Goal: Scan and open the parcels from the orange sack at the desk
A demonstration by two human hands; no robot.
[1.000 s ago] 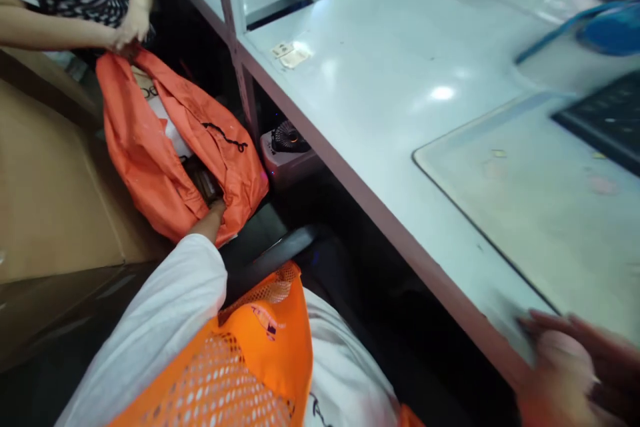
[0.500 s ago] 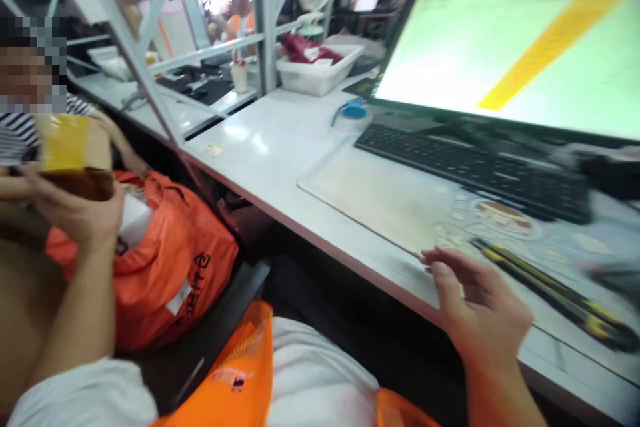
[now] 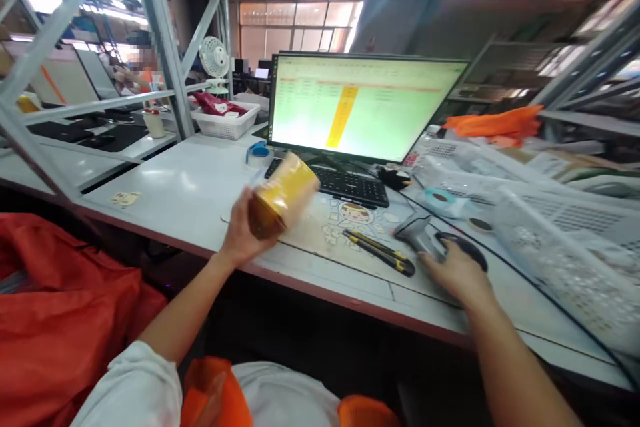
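My left hand (image 3: 243, 233) is closed around a small cardboard box (image 3: 287, 193) wrapped with yellow tape. It holds the box tilted above the desk mat, in front of the keyboard (image 3: 350, 185); the box is a little blurred. My right hand (image 3: 457, 270) is at a grey barcode scanner (image 3: 416, 232) lying on the desk, thumb and fingers on either side of its handle. A black mouse (image 3: 467, 250) lies just beyond that hand, partly covered by it. A yellow-and-black utility knife (image 3: 380, 253) rests on the mat between my hands.
A monitor (image 3: 350, 107) stands behind the keyboard. White plastic baskets (image 3: 565, 260) and a black cable (image 3: 540, 293) are on the right. Blue tape (image 3: 259, 153) and a white bin (image 3: 227, 123) sit at the back left. An orange-red bag (image 3: 65, 320) is below the desk's left side.
My view has turned right. My left hand has brought the box from over the orange bag to above the desk. My right hand has moved right, past the knife, to the scanner.
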